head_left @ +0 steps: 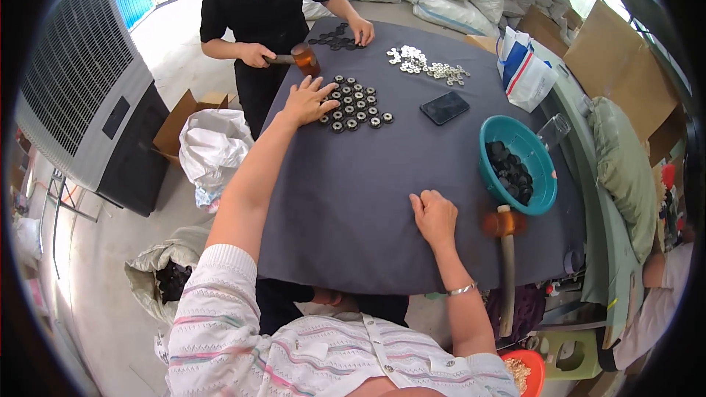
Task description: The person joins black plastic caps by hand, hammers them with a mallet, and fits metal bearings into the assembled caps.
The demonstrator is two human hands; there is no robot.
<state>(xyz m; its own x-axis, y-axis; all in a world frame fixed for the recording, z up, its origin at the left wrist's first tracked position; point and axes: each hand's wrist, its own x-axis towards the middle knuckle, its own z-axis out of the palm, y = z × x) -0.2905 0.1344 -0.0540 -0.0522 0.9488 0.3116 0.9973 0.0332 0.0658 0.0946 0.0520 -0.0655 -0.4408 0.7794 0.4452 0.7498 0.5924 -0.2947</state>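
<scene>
My left hand [305,103] reaches across the grey-covered table with its fingers spread. Its fingertips touch the left edge of a cluster of round black pieces with pale metal centres [360,106]. Closer to me, my right hand [435,219] rests on the cloth as a loose fist, with nothing visible in it. To its right lies a mallet [507,250] with an orange-brown head, its wooden handle jutting past the near table edge. Beyond that mallet stands a teal plastic basin [550,190] holding black round pieces [507,173].
Across the table, a person in black holds another mallet [305,59] and touches black pieces [338,38]. Small silvery rings [430,66], a phone [445,108], a clear glass [554,131] and a white-blue bag [523,70] lie rightward. An air cooler [92,81] stands left.
</scene>
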